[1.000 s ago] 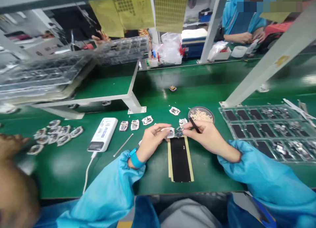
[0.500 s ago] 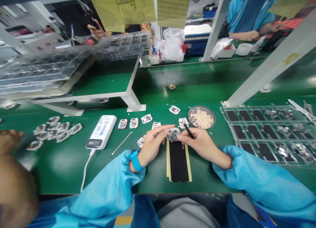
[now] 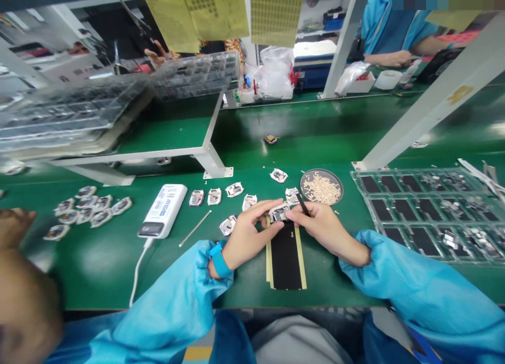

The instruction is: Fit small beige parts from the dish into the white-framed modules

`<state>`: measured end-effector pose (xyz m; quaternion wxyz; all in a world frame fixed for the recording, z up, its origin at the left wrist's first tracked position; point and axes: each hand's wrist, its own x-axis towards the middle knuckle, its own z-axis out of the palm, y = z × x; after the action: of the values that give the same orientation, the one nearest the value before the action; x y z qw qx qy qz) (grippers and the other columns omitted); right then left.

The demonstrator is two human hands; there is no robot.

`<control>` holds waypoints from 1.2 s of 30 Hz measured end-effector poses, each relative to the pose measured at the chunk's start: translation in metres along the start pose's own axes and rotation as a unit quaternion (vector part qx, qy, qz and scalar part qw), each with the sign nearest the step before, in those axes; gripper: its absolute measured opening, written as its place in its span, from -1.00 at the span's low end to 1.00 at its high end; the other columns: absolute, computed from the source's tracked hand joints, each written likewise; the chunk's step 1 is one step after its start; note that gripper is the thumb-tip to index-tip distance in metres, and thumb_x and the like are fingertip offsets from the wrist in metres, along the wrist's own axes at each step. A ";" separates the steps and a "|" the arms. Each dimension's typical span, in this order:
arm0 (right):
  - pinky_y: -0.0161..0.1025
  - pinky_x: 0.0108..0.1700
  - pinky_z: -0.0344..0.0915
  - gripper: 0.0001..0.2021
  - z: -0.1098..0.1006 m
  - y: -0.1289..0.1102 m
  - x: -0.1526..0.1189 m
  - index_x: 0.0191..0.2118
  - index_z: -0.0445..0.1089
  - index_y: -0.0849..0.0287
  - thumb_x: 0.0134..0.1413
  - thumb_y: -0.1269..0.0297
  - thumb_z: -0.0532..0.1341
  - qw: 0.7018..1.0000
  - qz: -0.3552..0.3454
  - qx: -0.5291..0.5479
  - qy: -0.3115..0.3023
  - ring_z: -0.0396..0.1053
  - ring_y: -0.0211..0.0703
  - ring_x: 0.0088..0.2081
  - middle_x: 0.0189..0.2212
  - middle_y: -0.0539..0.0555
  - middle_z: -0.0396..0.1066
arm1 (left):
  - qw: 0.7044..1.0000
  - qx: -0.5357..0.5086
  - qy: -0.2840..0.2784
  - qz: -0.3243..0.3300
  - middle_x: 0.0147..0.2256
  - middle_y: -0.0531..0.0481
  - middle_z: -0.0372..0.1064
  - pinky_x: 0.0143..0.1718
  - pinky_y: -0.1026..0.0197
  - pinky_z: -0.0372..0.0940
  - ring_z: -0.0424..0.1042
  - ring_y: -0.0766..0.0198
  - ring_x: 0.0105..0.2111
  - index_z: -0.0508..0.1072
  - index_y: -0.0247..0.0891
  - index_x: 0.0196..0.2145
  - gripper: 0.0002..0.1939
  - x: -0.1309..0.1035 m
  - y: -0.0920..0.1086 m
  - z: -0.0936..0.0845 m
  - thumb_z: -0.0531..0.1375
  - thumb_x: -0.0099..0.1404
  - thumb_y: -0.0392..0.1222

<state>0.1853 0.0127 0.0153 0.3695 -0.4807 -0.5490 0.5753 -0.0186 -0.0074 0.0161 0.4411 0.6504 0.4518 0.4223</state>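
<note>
A small white-framed part [image 3: 279,212] with metallic pieces inside is held over the top end of a black mat [image 3: 286,259] with yellow edges. My left hand [image 3: 252,232] grips its left side between thumb and fingers. My right hand [image 3: 320,228] has a thin black tool [image 3: 303,204] between its fingers, and its fingertips touch the part's right side. Just behind them lies another white-framed part [image 3: 292,196]. One more [image 3: 228,225] rests left of my left hand. Whatever the tool's lower end touches is hidden by my fingers.
A round dish [image 3: 321,186] of small beige pieces stands behind my right hand. Right is a clear compartment tray [image 3: 366,195]; left, a white cabled device [image 3: 162,211] and several framed parts [image 3: 84,215]. Another person's arm [image 3: 27,285] is at far left. A slanted post [image 3: 426,95] rises at right.
The held part has tilted and shifted slightly. My left thumb has moved down to its lower edge, and the black tool in my right hand stands a little more upright.
</note>
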 end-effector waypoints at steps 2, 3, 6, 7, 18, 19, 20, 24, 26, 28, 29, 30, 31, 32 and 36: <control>-0.28 -0.49 0.14 -0.65 0.000 0.000 0.000 -0.49 0.46 0.15 0.04 -0.04 0.37 1.000 -0.004 -0.001 -0.001 0.24 -0.25 -0.53 -0.58 -0.02 0.37 | 1.000 0.020 0.004 0.012 0.06 -0.13 0.44 -0.31 0.21 0.33 0.33 0.29 -0.37 0.51 -0.11 0.14 -0.56 0.000 0.000 0.000 0.32 0.30 -0.20; -0.28 -0.48 0.14 -0.65 0.000 0.000 0.001 -0.49 0.46 0.15 0.04 -0.04 0.37 1.000 -0.007 -0.004 -0.002 0.24 -0.26 -0.53 -0.58 -0.02 0.37 | 0.999 0.030 0.006 0.017 0.06 -0.13 0.44 -0.30 0.21 0.34 0.33 0.29 -0.36 0.51 -0.11 0.14 -0.57 0.000 0.001 0.000 0.31 0.31 -0.20; -0.27 -0.42 0.19 -0.66 -0.001 0.002 0.001 -0.50 0.45 0.16 0.06 -0.01 0.36 1.000 -0.008 -0.014 -0.002 0.27 -0.26 -0.50 -0.56 -0.03 0.39 | 0.998 0.054 0.007 0.031 0.03 -0.12 0.46 -0.28 0.19 0.36 0.34 0.28 -0.37 0.53 -0.11 0.12 -0.60 0.000 0.004 0.000 0.29 0.33 -0.21; -0.26 -0.40 0.21 -0.67 -0.001 0.002 0.001 -0.49 0.45 0.16 0.07 -0.01 0.36 1.000 -0.010 -0.021 -0.002 0.28 -0.25 -0.49 -0.55 -0.02 0.40 | 0.998 0.059 0.008 0.033 0.02 -0.12 0.47 -0.27 0.18 0.37 0.34 0.28 -0.37 0.53 -0.11 0.11 -0.61 -0.001 0.005 0.000 0.29 0.33 -0.21; -0.20 -0.13 0.38 -0.75 0.013 0.007 -0.005 -0.18 0.41 0.11 0.07 0.16 0.40 0.996 -0.075 0.055 0.015 0.45 -0.10 -0.14 -0.24 0.05 0.48 | 0.981 -0.180 -0.003 -0.067 -0.04 -0.15 0.48 -0.14 0.18 0.47 0.53 0.18 -0.18 0.58 -0.19 0.03 -0.62 -0.001 0.006 0.010 0.38 0.25 -0.16; -0.20 -0.13 0.37 -0.75 0.014 0.008 -0.005 -0.18 0.42 0.12 0.07 0.16 0.40 0.996 -0.074 0.053 0.014 0.45 -0.09 -0.16 -0.24 0.05 0.48 | 0.981 -0.185 0.001 -0.058 -0.02 -0.14 0.45 -0.15 0.19 0.47 0.52 0.18 -0.17 0.60 -0.18 0.00 -0.64 -0.001 0.005 0.011 0.39 0.24 -0.16; -0.20 -0.15 0.36 -0.75 0.015 0.008 -0.006 -0.19 0.44 0.12 0.07 0.14 0.40 0.996 -0.071 0.045 0.010 0.44 -0.09 -0.19 -0.27 0.04 0.49 | 0.981 -0.185 0.005 -0.049 -0.01 -0.14 0.42 -0.17 0.22 0.47 0.52 0.20 -0.17 0.61 -0.18 -0.02 -0.66 -0.002 0.004 0.012 0.39 0.24 -0.16; -0.24 -0.32 0.24 -0.78 0.016 0.005 -0.005 -0.31 0.49 0.17 0.06 0.12 0.38 0.998 -0.064 -0.003 0.004 0.33 -0.18 -0.39 -0.43 0.00 0.44 | 0.989 -0.143 0.010 -0.035 -0.02 -0.13 0.39 -0.23 0.26 0.43 0.49 0.24 -0.20 0.57 -0.16 0.04 -0.65 -0.005 -0.001 0.016 0.33 0.30 -0.16; -0.28 -0.42 0.14 -0.78 0.015 0.002 -0.004 -0.39 0.46 0.18 0.03 0.13 0.38 0.997 -0.065 -0.019 0.020 0.21 -0.25 -0.48 -0.54 -0.05 0.34 | 0.994 -0.101 0.003 -0.042 -0.04 -0.14 0.43 -0.17 0.23 0.42 0.49 0.21 -0.17 0.54 -0.17 0.08 -0.65 -0.006 -0.002 0.017 0.29 0.34 -0.15; -0.30 -0.47 0.05 -0.75 0.014 0.001 -0.003 -0.44 0.41 0.18 0.00 0.12 0.38 0.997 -0.065 -0.029 0.035 0.11 -0.28 -0.53 -0.60 -0.09 0.25 | 0.997 -0.060 -0.001 -0.053 -0.15 -0.11 0.50 -0.18 0.22 0.39 0.49 0.19 -0.20 0.57 -0.22 -0.01 -0.73 -0.007 -0.002 0.018 0.26 0.37 -0.13; -0.30 -0.48 0.03 -0.73 0.014 0.000 -0.003 -0.45 0.39 0.18 -0.01 0.10 0.38 0.997 -0.064 -0.030 0.039 0.09 -0.29 -0.54 -0.62 -0.10 0.22 | 0.997 -0.048 0.001 -0.057 -0.22 -0.09 0.51 -0.22 0.23 0.38 0.49 0.20 -0.25 0.59 -0.24 -0.08 -0.77 -0.007 -0.001 0.019 0.26 0.37 -0.12; -0.31 -0.49 0.02 -0.71 0.014 0.000 -0.003 -0.46 0.38 0.18 -0.01 0.08 0.39 0.997 -0.063 -0.028 0.042 0.09 -0.29 -0.55 -0.62 -0.10 0.22 | 0.997 -0.042 0.007 -0.059 -0.28 -0.06 0.51 -0.26 0.24 0.37 0.48 0.22 -0.29 0.60 -0.26 -0.14 -0.79 -0.008 -0.001 0.020 0.26 0.36 -0.12; -0.31 -0.48 0.02 -0.69 0.014 -0.001 -0.003 -0.46 0.37 0.18 -0.02 0.05 0.39 0.997 -0.060 -0.024 0.043 0.10 -0.29 -0.54 -0.61 -0.09 0.23 | 0.997 -0.041 0.017 -0.061 -0.32 -0.05 0.50 -0.29 0.25 0.36 0.47 0.23 -0.32 0.60 -0.26 -0.17 -0.80 -0.008 0.000 0.020 0.27 0.36 -0.11; -0.31 -0.48 0.03 -0.67 0.015 -0.001 -0.003 -0.46 0.37 0.18 -0.03 0.03 0.40 0.997 -0.056 -0.018 0.042 0.11 -0.29 -0.54 -0.61 -0.08 0.24 | 0.997 -0.043 0.026 -0.064 -0.34 -0.04 0.49 -0.30 0.25 0.36 0.47 0.23 -0.34 0.60 -0.27 -0.18 -0.81 -0.008 0.001 0.021 0.28 0.35 -0.11; -0.31 -0.48 0.05 -0.62 0.018 -0.002 -0.003 -0.44 0.40 0.21 -0.07 -0.02 0.43 0.998 -0.053 -0.001 0.039 0.12 -0.30 -0.54 -0.59 -0.08 0.27 | 0.994 -0.058 0.057 -0.075 -0.36 -0.04 0.50 -0.27 0.22 0.38 0.50 0.20 -0.33 0.59 -0.27 -0.23 -0.81 -0.011 0.002 0.025 0.30 0.33 -0.09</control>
<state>0.1681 0.0053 0.0168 0.4197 -0.4734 -0.5597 0.5351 0.0026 -0.0236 0.0105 0.4827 0.5625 0.4984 0.4496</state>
